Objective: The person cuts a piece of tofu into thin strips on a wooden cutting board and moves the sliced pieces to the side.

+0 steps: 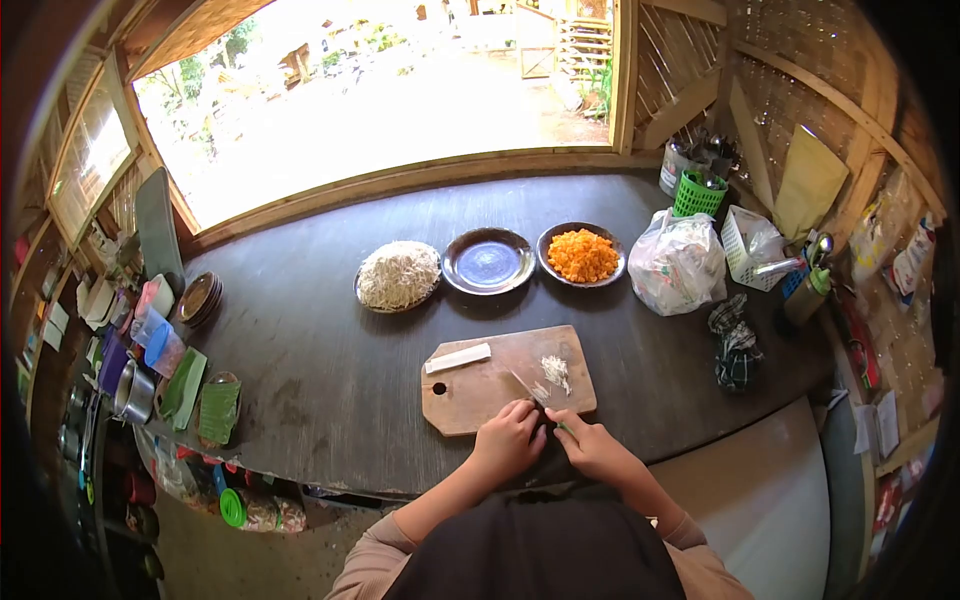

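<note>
In the head view a wooden cutting board (500,395) lies near the table's front edge. My right hand (598,452) is wrapped round the green handle of a knife (524,383), whose blade points up and left over the board. Beside it, my left hand (508,438) is closed with curled fingers at the board's lower edge; whatever it grips is hidden. Thin white strips (541,392) lie against the blade. A small heap of white shreds (555,374) sits on the right of the board, and a pale white stick (458,358) at its upper left.
Behind the board stand a plate of white shreds (398,275), a bare dark plate (488,262) and a plate of chopped orange pieces (582,256). To the right are a filled plastic bag (678,262) and a crumpled dark cloth (735,345). Green leaves (218,410) lie left.
</note>
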`<act>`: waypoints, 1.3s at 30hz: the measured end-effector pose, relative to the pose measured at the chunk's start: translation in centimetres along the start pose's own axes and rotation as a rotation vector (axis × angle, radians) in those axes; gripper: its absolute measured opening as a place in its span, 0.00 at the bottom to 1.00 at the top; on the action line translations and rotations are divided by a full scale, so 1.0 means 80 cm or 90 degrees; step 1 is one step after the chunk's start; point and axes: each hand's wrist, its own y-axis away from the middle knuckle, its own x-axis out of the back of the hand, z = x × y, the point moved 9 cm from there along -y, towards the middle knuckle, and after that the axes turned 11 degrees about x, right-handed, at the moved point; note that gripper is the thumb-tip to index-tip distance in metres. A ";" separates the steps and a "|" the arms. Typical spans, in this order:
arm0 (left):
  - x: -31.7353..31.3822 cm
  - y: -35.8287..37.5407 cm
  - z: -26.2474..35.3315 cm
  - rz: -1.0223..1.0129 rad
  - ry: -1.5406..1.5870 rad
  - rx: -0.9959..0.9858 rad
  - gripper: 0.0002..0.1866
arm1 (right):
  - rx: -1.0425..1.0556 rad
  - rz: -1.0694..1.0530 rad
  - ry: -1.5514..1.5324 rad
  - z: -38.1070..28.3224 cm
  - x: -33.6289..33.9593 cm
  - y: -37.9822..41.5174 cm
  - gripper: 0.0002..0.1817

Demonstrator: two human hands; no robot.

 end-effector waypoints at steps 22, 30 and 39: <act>-0.006 0.003 0.000 -0.008 -0.014 -0.005 0.15 | -0.017 -0.012 0.013 -0.005 0.004 0.004 0.19; -0.003 0.002 0.003 -0.022 -0.005 0.015 0.15 | -0.051 -0.039 0.006 0.008 -0.009 -0.012 0.18; -0.002 0.001 0.001 -0.017 0.008 0.016 0.15 | -0.009 -0.022 -0.015 0.003 -0.001 0.003 0.19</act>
